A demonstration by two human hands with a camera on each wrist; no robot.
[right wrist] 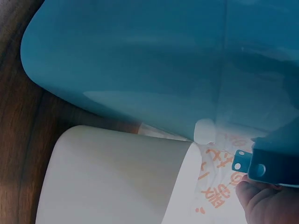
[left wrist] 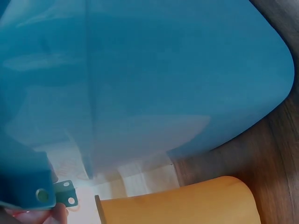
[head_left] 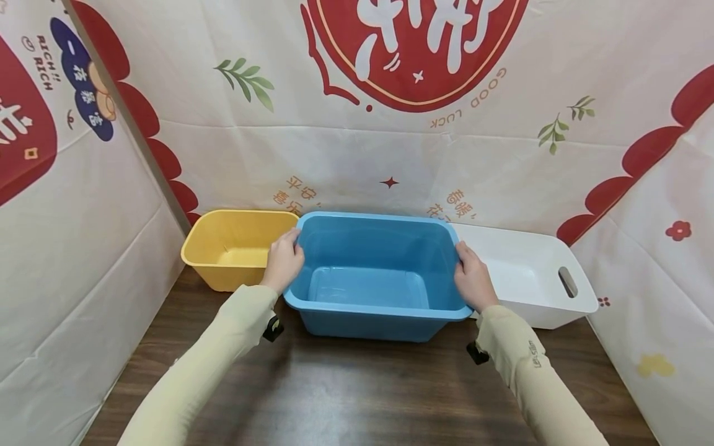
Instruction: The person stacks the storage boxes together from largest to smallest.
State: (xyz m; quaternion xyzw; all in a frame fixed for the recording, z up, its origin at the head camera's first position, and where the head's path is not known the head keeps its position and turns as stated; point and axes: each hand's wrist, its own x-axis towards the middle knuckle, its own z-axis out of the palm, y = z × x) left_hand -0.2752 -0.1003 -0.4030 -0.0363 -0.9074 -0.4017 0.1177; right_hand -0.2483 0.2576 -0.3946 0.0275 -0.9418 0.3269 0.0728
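Note:
A blue plastic basin (head_left: pixel 368 322) stands in the middle, between a yellow bin and a white bin. My left hand (head_left: pixel 283 261) grips its left rim, and my right hand (head_left: pixel 474 279) grips the right rim, thumbs toward the inside. In the left wrist view the basin's side wall (left wrist: pixel 163 70) fills most of the picture, with the fingers (left wrist: pixel 58 215) at the bottom left corner under the rim. The right wrist view shows the opposite wall (right wrist: pixel 131 60) and fingers (right wrist: pixel 271 200) curled below the rim. Nothing lies inside the basin.
To the left stands the yellow bin (head_left: pixel 240 276), close by my left hand. On the right, the white bin (head_left: pixel 549 313) with a handle slot sits against the back cloth (head_left: pixel 357 161). Printed cloth also hangs at both sides of the dark wooden table (head_left: pixel 357 396).

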